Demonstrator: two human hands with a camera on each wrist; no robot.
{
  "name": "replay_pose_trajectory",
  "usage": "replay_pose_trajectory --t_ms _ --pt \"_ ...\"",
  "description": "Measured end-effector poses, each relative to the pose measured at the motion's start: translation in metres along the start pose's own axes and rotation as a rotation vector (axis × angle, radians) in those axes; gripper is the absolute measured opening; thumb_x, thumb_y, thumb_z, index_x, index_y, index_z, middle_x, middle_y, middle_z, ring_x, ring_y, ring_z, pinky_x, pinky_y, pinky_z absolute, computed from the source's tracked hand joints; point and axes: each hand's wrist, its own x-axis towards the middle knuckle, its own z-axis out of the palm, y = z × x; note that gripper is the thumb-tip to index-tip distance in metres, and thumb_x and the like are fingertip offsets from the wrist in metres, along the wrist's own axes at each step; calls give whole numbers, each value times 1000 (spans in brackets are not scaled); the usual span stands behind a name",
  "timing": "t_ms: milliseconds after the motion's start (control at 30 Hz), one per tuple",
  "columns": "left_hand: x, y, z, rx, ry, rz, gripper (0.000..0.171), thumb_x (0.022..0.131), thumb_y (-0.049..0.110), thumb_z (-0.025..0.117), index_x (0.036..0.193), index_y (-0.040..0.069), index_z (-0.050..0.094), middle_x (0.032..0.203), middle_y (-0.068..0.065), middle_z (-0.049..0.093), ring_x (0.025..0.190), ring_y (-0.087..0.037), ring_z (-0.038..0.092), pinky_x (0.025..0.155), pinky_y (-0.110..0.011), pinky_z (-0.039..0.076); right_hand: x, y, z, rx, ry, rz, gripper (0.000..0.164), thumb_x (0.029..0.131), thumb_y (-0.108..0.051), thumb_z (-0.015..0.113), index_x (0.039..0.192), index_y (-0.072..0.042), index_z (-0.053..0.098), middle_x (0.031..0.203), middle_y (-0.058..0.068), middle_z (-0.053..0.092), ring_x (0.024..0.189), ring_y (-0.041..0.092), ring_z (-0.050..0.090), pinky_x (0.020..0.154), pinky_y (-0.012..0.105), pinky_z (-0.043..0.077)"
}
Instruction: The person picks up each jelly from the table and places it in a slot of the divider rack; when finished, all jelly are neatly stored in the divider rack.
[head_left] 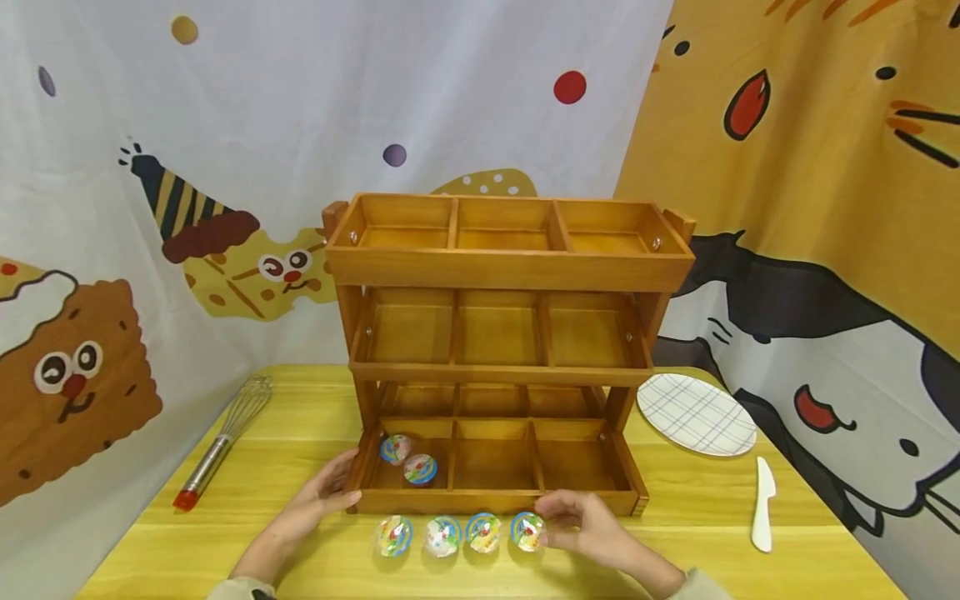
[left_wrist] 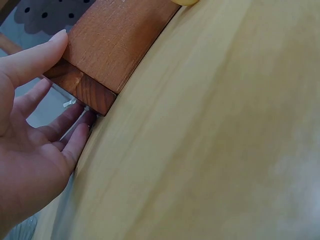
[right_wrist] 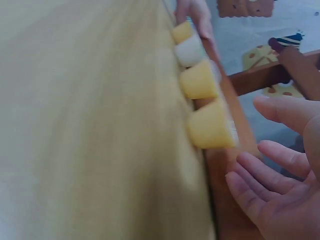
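A wooden tiered rack (head_left: 510, 268) with divided compartments stands in the middle of the table. My left hand (head_left: 318, 498) holds its lower left corner, thumb on the front board (left_wrist: 122, 37) and fingers against the side. Several small jelly cups with shiny printed lids stand in a row before the rack. Nearest my right hand (head_left: 588, 533) is the rightmost jelly cup (head_left: 527, 532), yellow-sided in the right wrist view. There the fingers (right_wrist: 270, 177) are spread beside the cup, with a gap between. Two more jelly cups, one of them (head_left: 420, 469) in front, lie in the bottom left compartment.
A whisk (head_left: 225, 442) with a red handle end lies on the left of the table. On the right are a checked white plate (head_left: 697, 414) and a white plastic knife (head_left: 762, 504). A printed cloth (head_left: 465, 83) hangs behind the table and along both sides.
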Motion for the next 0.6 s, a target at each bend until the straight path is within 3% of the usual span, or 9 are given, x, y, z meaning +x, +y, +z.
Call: replay_pose_trajectory --t_ms 233,600 --pt "-2 2 1 5 -4 7 67 87 18 55 141 13 16 143 -23 19 127 -42 24 99 -54 31 0 11 16 76 -35 26 54 75 -19 70 118 6 48 104 21 60 90 10 59 76 21 50" --pt "-2 0 0 11 -15 27 68 87 16 54 142 11 14 142 -25 21 126 -42 26 99 -54 30 4 13 20 84 -39 -28 53 74 -19 70 115 8 50 98 22 62 83 9 61 72 24 53"
